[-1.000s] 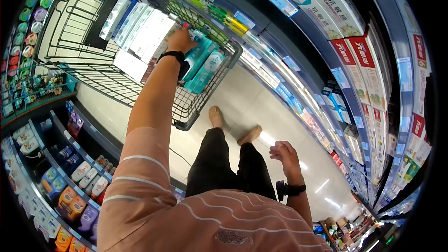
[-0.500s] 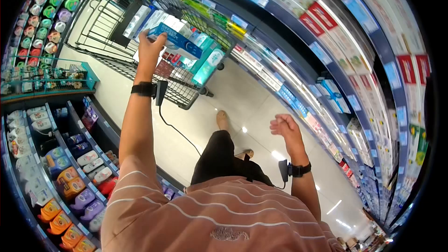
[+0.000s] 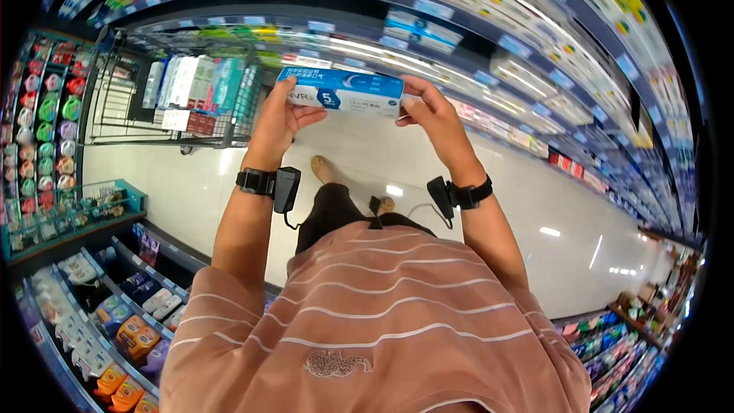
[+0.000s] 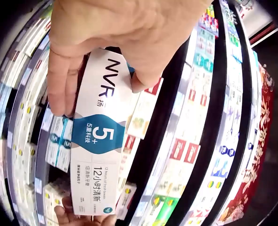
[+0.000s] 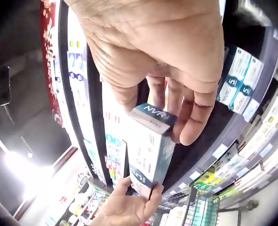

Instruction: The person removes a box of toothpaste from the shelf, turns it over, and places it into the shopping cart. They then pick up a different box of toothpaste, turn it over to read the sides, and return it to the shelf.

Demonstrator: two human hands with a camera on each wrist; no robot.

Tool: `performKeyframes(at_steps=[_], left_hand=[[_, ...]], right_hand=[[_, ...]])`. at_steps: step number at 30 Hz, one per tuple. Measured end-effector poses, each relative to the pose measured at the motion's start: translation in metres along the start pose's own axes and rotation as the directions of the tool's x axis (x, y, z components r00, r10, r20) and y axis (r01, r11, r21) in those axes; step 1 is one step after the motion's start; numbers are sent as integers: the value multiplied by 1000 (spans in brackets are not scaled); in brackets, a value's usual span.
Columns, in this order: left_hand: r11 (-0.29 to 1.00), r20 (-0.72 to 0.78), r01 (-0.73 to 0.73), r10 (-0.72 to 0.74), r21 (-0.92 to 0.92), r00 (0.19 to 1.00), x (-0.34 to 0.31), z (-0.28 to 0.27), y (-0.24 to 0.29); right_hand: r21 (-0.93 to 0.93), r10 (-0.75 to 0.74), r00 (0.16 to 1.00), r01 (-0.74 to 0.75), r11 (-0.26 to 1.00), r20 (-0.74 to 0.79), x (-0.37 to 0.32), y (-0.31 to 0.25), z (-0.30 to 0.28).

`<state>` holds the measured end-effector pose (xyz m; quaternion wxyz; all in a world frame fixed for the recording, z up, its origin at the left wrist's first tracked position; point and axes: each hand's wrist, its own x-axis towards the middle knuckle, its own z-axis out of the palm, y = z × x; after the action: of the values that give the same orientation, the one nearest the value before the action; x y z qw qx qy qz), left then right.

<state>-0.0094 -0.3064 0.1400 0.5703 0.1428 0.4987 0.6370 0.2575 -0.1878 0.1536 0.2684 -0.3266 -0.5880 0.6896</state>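
Held up in front of the body is a blue and white toothpaste box point(image 3: 344, 93) marked NVR and 5+. My left hand point(image 3: 273, 126) grips its left end, thumb on one side and fingers on the other. At the opposite end, my right hand point(image 3: 442, 124) holds the box between thumb and fingers. In the left wrist view the printed white face of the toothpaste box point(image 4: 97, 141) is fully turned to the camera, with right fingertips point(image 4: 66, 214) at its far end. The right wrist view shows the dark NVR end flap near the right fingers.
A wire shopping cart point(image 3: 153, 141) stands at the left, with several boxes point(image 3: 200, 86) inside. Shelves of boxed goods point(image 3: 489, 11) run along the far and right sides. Lower left, a shelf holds bottles point(image 3: 126, 394); behind it is a teal-edged display bin point(image 3: 138, 200).
My left hand has lifted the toothpaste box away from the cart and brought it in front of me. My right hand has risen and taken its other end. The view has turned right.
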Motion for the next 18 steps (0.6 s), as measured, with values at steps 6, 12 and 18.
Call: performKeyframes(at_steps=[6, 12, 18], left_hand=[[985, 85, 88, -102, 149, 991, -17, 82, -41], [904, 72, 89, -130, 418, 989, -31, 121, -59], [832, 38, 61, -98, 551, 994, -48, 129, -64]], right_hand=[[205, 82, 982, -47, 978, -167, -62, 8, -69], [281, 125, 963, -55, 958, -238, -105, 13, -99], [334, 197, 954, -115, 936, -225, -125, 21, -109]])
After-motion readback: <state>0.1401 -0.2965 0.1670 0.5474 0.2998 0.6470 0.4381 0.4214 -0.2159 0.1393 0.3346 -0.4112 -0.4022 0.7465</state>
